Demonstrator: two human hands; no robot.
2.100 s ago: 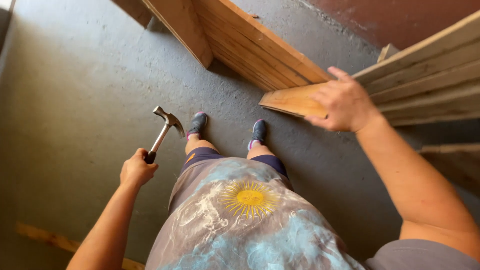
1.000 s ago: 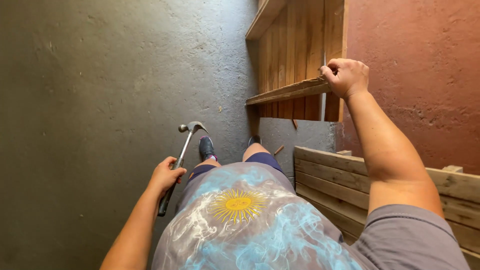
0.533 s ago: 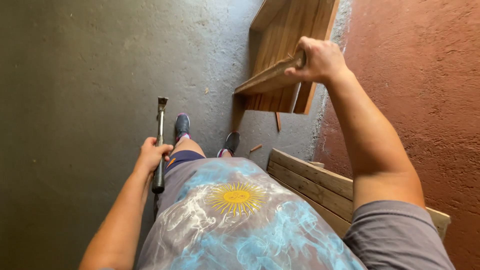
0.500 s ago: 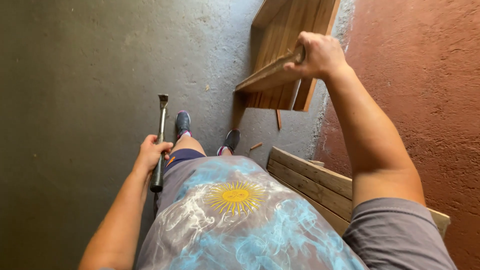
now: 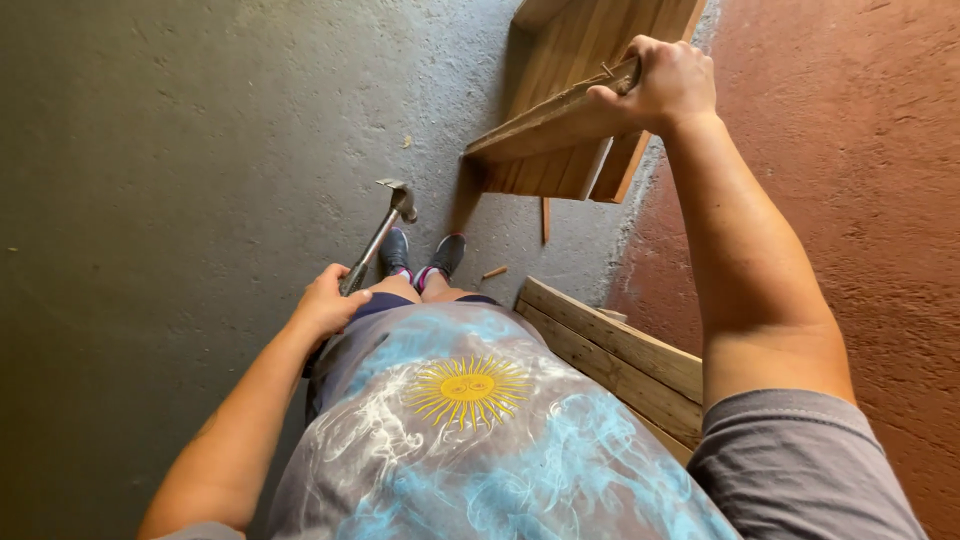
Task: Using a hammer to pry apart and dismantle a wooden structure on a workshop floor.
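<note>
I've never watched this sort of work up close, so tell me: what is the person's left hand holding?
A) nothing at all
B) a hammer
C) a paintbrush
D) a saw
B: the left hand grips the handle of a hammer, its metal head pointing down toward the floor beside the shoes, while the right hand holds the edge of a wooden board.

one hammer (image 5: 385, 225) at nine o'clock of centre. two hands: left hand (image 5: 325, 300) at eight, right hand (image 5: 665, 80) at one. two shoes (image 5: 420, 258) at centre. two wooden pieces: pallet (image 5: 575, 120) at twelve, boards (image 5: 610, 355) at five. two chips (image 5: 493, 271) on the floor.
</note>
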